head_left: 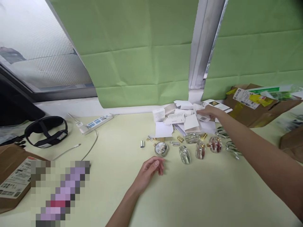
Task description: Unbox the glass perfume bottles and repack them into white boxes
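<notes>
On the pale yellow bench (213,195), a heap of small white boxes (180,118) lies by the far wall, the right hand (208,112) touching its top, fingers' grip impossible to tell, while the left hand (149,170) rests empty, fingers loosely curled, near a round glass bottle (161,148).

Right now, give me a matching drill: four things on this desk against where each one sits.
Things:
1. left hand
2. right hand
3. power strip
4. black head strap

Places:
a. left part of the table, left of the white cable
b. on the pile of white boxes
c. at the back edge of the table, along the wall
d. on the table, just short of the round glass bottle

Pairs: 1-d, 2-b, 3-c, 4-a
</notes>
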A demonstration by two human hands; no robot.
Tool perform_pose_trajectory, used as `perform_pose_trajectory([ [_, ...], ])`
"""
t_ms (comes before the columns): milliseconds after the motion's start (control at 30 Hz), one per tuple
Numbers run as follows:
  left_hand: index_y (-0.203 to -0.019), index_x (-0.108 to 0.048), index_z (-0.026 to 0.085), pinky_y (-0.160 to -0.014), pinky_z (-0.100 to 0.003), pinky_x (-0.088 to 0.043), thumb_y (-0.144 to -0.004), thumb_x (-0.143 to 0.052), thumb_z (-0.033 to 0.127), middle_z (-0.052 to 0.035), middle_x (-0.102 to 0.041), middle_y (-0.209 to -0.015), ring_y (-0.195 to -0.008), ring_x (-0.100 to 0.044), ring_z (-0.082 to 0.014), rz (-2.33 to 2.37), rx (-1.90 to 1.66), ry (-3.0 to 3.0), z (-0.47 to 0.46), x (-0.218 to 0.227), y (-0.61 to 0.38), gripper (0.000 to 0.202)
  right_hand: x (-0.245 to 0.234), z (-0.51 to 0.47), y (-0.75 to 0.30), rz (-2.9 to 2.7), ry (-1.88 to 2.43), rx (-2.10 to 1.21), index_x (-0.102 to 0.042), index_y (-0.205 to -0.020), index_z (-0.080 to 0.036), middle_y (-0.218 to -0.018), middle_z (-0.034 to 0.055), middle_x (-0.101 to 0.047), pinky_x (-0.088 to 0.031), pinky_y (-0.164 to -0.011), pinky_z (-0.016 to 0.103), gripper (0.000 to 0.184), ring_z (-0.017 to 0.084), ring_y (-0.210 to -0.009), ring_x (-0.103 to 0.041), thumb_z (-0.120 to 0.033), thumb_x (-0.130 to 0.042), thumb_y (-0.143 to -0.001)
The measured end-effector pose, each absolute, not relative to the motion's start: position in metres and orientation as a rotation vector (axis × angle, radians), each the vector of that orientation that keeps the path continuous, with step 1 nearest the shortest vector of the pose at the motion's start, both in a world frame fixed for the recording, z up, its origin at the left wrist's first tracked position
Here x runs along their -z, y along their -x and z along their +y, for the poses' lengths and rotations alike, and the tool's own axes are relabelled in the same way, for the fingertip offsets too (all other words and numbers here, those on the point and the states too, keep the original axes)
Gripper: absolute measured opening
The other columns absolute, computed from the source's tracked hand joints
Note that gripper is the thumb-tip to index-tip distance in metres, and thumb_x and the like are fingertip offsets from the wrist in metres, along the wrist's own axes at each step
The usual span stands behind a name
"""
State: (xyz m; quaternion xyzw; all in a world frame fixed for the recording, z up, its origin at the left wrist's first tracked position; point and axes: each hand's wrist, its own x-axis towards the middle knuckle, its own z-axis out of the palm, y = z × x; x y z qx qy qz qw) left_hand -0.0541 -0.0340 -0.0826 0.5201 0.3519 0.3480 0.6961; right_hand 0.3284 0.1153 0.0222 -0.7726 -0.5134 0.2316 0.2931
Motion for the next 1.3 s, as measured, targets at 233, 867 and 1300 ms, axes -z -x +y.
perform_pose_trajectory([
  [233, -0.108, -0.065, 0.019, -0.077, -0.028, -0.046, -0.092, -0.061, 0.039, -0.002, -0.06, -0.084, -0.079, -0.056, -0.0139, 1.017, -0.921, -1.581, -0.041, 0.065, 0.032, 0.026, -0.057, 0.04, -0.346, -1.084, 1.678, -1.048, -0.055, -0.116, -0.01, -0.117, 0.0214, -0.062, -0.053, -0.082, 0.036, 0.041, 0.018, -0.089, -0.067, -0.042, -0.055, -0.091],
  [867, -0.118, -0.058, 0.023, -0.086, -0.038, -0.055, -0.086, -0.069, 0.016, -0.0082, -0.061, -0.109, -0.104, -0.061, -0.0209, 0.975, -1.872, -2.215, -0.062, 0.03, -0.043, 0.035, 0.004, -0.093, -0.181, -0.798, 0.841, -1.3, -0.044, -0.138, -0.044, -0.136, 0.0013, -0.06, -0.052, -0.098, 0.048, 0.057, 0.026, -0.124, -0.058, -0.039, -0.066, -0.086],
  [1300, -0.093, -0.054, 0.021, -0.067, -0.028, -0.045, -0.09, -0.065, 0.031, -0.0009, -0.061, -0.079, -0.073, -0.058, -0.0151, 1.168, -1.732, -2.062, -0.036, 0.023, -0.059, 0.015, -0.012, -0.071, -0.184, -0.791, 0.946, -1.029, -0.027, -0.148, -0.049, -0.132, 0.0015, -0.055, -0.051, -0.105, 0.044, 0.091, 0.024, -0.126, -0.056, -0.036, -0.08, -0.075],
])
